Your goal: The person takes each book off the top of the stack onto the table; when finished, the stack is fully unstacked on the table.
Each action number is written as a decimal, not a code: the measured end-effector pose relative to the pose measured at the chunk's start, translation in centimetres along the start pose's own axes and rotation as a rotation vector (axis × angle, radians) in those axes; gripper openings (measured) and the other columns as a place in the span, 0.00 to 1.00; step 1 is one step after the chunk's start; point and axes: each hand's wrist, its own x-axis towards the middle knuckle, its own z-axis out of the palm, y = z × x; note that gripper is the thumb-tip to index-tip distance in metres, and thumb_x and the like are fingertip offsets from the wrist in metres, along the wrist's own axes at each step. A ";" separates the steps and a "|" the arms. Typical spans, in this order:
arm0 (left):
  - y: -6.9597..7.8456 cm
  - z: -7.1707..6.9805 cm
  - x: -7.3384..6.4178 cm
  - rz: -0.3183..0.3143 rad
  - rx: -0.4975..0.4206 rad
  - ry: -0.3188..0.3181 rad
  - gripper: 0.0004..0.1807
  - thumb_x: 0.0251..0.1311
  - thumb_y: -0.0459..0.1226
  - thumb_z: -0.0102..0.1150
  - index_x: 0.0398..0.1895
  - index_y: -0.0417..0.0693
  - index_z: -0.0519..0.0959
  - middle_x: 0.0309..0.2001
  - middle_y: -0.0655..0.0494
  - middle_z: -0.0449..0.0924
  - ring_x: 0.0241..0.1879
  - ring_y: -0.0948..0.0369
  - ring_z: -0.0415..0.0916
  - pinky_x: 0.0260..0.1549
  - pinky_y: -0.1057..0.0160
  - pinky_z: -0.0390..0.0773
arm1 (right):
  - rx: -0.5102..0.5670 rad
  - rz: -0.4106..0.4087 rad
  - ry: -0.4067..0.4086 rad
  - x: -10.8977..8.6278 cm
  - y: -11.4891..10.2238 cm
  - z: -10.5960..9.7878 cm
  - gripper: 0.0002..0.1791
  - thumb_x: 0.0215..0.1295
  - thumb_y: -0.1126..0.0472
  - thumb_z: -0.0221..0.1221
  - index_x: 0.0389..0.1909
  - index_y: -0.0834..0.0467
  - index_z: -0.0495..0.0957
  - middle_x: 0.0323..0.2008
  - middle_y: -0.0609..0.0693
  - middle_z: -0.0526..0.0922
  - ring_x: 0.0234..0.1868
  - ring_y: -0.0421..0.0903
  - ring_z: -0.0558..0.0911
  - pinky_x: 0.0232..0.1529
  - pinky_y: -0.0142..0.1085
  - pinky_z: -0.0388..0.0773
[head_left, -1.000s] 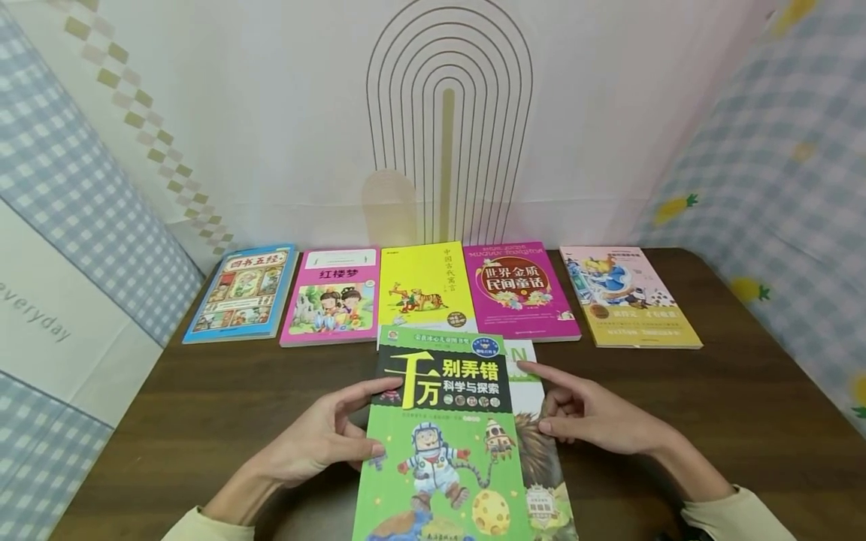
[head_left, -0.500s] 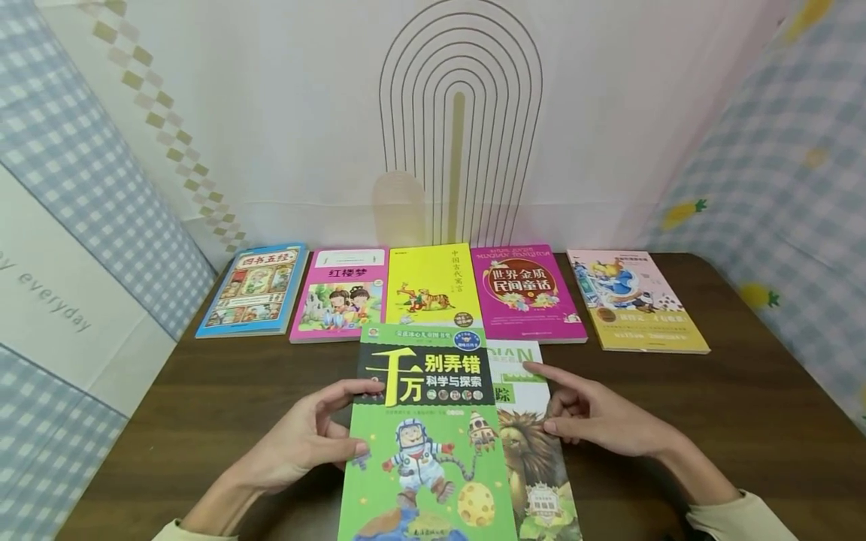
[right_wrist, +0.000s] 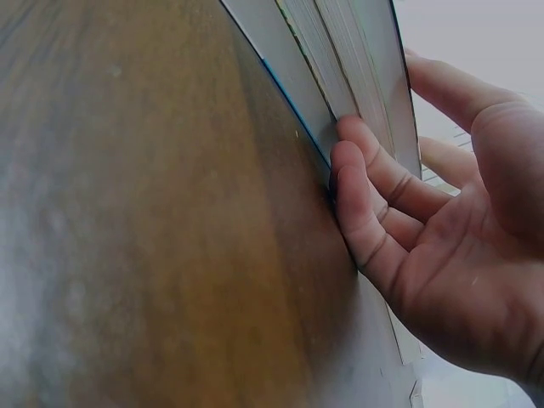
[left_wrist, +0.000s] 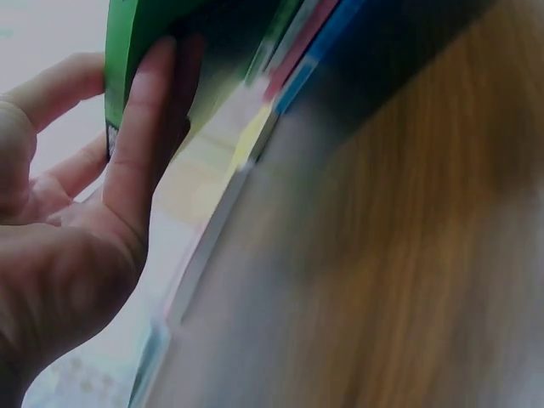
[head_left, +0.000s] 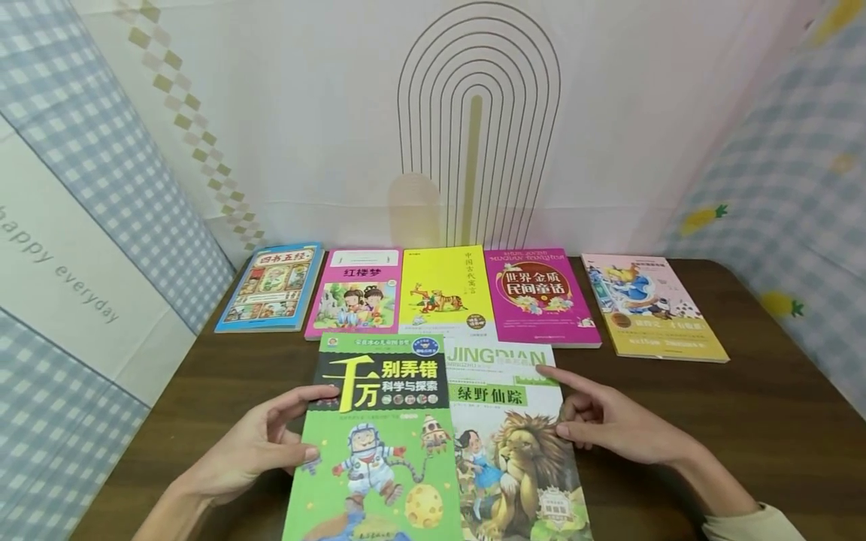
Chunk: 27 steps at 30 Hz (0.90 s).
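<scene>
A green children's book (head_left: 379, 466) with an astronaut on its cover is gripped at its left edge by my left hand (head_left: 243, 443). In the left wrist view the left hand (left_wrist: 76, 238) has its thumb and fingers on both sides of that green book (left_wrist: 119, 59). To its right, partly overlapped by it, is a white book with a lion and a girl (head_left: 507, 466). My right hand (head_left: 616, 421) grips that book's right edge. The right wrist view shows a stack of several books (right_wrist: 340, 59) under the right hand's grip (right_wrist: 459, 221), page edges outward.
Along the back of the dark wooden table (head_left: 676, 436) lie a blue book (head_left: 271, 289), a pink book (head_left: 355, 297), a yellow book (head_left: 440, 285), a purple book (head_left: 541, 300) and a pink-and-yellow book (head_left: 652, 300). A patterned cloth (head_left: 325, 113) hangs behind them.
My left hand has drawn the green book leftward, uncovering more of the lion book's cover. The right hand keeps its grip on the lion book's edge. The head view has turned a little left.
</scene>
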 end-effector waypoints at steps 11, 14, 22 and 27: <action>-0.8 -5.4 -5.7 -0.094 -0.009 0.000 0.38 0.76 0.21 0.44 0.84 0.53 0.55 0.74 0.59 0.72 0.62 0.44 0.83 0.56 0.45 0.85 | 0.019 -0.021 -0.010 0.0 0.2 0.1 0.42 0.79 0.65 0.58 0.87 0.48 0.49 0.32 0.59 0.81 0.23 0.52 0.76 0.22 0.39 0.77; -1.0 -6.9 -7.0 -0.105 -0.051 -0.022 0.38 0.77 0.20 0.41 0.85 0.54 0.55 0.76 0.62 0.69 0.64 0.43 0.81 0.58 0.44 0.84 | 0.022 -0.036 -0.014 0.2 0.1 0.0 0.42 0.79 0.66 0.57 0.87 0.49 0.48 0.31 0.59 0.81 0.22 0.54 0.75 0.22 0.39 0.77; -0.3 -10.3 -9.8 -0.175 -0.042 -0.033 0.39 0.76 0.20 0.41 0.85 0.57 0.56 0.75 0.64 0.71 0.66 0.46 0.79 0.60 0.43 0.82 | 0.038 -0.060 -0.021 0.0 0.4 -0.2 0.42 0.80 0.68 0.55 0.87 0.51 0.47 0.28 0.59 0.77 0.24 0.56 0.71 0.24 0.42 0.76; 0.5 -12.0 -11.6 -0.226 0.027 0.016 0.39 0.77 0.22 0.41 0.85 0.61 0.57 0.73 0.73 0.71 0.67 0.50 0.79 0.59 0.42 0.83 | 0.019 -0.057 -0.018 0.0 0.2 -0.2 0.42 0.80 0.68 0.56 0.87 0.51 0.48 0.29 0.57 0.78 0.25 0.54 0.74 0.25 0.41 0.77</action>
